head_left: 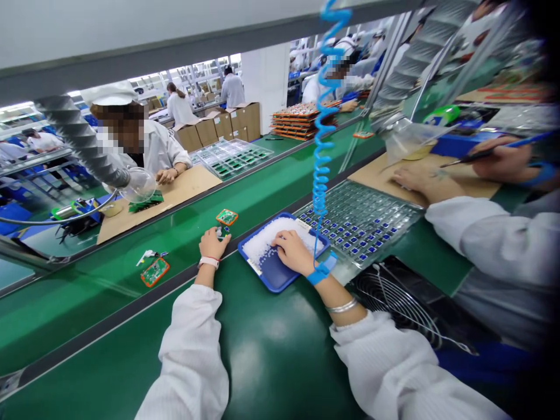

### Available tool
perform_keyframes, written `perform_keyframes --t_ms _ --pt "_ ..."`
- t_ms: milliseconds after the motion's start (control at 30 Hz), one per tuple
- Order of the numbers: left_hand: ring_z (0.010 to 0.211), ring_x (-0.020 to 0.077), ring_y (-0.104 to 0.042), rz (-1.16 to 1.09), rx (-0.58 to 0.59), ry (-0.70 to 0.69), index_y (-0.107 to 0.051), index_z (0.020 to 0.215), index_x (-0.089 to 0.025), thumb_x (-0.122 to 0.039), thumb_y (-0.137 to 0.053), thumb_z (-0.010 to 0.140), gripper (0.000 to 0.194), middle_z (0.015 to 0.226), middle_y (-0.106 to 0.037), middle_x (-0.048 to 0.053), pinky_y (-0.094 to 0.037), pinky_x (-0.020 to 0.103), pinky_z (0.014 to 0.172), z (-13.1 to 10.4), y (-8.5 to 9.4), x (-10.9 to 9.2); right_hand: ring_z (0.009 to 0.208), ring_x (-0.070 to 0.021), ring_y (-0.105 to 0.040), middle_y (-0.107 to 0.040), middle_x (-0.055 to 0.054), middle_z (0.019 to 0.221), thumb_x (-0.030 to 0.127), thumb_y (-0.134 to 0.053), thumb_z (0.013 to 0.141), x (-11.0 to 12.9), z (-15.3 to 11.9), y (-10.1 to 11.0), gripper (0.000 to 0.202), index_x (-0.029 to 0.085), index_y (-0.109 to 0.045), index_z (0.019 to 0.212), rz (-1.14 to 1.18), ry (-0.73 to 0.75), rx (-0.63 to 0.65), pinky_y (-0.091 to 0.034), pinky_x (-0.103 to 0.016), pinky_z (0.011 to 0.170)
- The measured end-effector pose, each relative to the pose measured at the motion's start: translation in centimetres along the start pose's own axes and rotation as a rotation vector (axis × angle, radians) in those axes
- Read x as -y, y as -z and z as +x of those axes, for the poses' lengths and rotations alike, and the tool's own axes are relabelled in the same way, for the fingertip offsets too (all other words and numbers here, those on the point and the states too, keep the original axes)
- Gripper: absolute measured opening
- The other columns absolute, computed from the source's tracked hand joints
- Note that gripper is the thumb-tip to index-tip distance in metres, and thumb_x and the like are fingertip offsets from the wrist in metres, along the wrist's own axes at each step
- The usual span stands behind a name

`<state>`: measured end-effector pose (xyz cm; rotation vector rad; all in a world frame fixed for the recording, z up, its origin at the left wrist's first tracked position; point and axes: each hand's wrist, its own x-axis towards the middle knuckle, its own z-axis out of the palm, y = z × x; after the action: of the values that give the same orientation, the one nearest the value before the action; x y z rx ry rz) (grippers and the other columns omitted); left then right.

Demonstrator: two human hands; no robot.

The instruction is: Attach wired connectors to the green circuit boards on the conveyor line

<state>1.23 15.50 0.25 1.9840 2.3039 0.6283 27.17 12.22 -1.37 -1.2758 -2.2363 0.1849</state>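
Plainly, in my head view, I see the right hand [294, 251] bent over small white pieces [258, 244] in the blue tray [276, 279], probably light, slippery, best pinched singly; the left hand [211, 245] curls by a whitish part [219, 232]; whether either grips, I cannot tell

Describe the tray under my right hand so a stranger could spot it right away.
Find the green bench between the two white sleeves. At its far edge, under the right hand, lies a shallow blue tray with rounded corners. It holds loose white pieces, whereas the clear tray beside it holds rows of small blue parts.
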Motion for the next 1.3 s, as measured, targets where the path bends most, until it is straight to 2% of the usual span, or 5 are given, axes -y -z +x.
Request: perform_keyframes --t_ms 200,500,700,933,1300 --pt "0.105 0.0385 -0.051 0.050 0.029 0.031 -0.060 0.109 -0.017 -0.040 -0.054 0.079 0.039 0.110 -0.058 0.020 -0.044 0.052 0.079 1.9 -1.3 -0.7 0.094 -0.0224 -0.043 -0.056 -0.009 0.099 0.004 -0.046 0.076 0.6 -0.2 0.5 0.029 0.017 -0.066 0.091 -0.008 0.011 0.033 -0.038 -0.037 0.085" --pt "0.087 0.0184 -0.060 0.025 0.194 -0.181 -0.068 0.084 -0.024 -0.021 -0.058 0.069 0.019 0.091 -0.067 0.001 -0.046 0.028 0.083 2.6 2.4 6.7 0.094 -0.0242 -0.043 -0.056 -0.011 0.100 0.005 -0.046 0.077 1.1 -0.5 0.9 0.028 0.017 -0.066 0.092 -0.026 -0.007 0.066 -0.038 -0.038 0.085" --pt "0.107 0.0329 -0.050 0.148 -0.072 0.047 -0.066 0.086 -0.016 -0.023 -0.047 0.077 0.022 0.113 -0.058 0.015 -0.041 0.047 0.086 1.5 4.1 10.6 0.092 -0.0237 -0.045 -0.056 -0.010 0.096 0.006 -0.047 0.076 0.6 -0.4 0.7 0.021 0.016 -0.064 0.084 0.035 -0.009 0.002 -0.038 -0.038 0.085" --pt "0.093 0.0352 -0.056 0.309 -0.103 0.147 -0.054 0.107 -0.009 -0.067 -0.049 0.072 0.068 0.103 -0.057 0.020 -0.045 0.042 0.076 0.7 2.2 7.1 0.078 -0.0205 -0.049 -0.055 -0.008 0.077 0.014 -0.051 0.079 -0.9 0.0 0.1 0.014 0.015 -0.057 0.066 0.083 -0.173 -0.092 -0.036 -0.036 0.080" --pt "0.098 0.0362 -0.056 0.371 -0.109 0.293 -0.049 0.107 -0.007 -0.057 -0.054 0.074 0.061 0.104 -0.058 0.021 -0.044 0.041 0.078 0.6 2.2 7.5 0.080 -0.0200 -0.047 -0.055 -0.008 0.081 0.011 -0.051 0.076 -1.3 -0.2 -0.4 0.014 0.015 -0.060 0.066 0.061 -0.179 -0.050 -0.035 -0.034 0.079"
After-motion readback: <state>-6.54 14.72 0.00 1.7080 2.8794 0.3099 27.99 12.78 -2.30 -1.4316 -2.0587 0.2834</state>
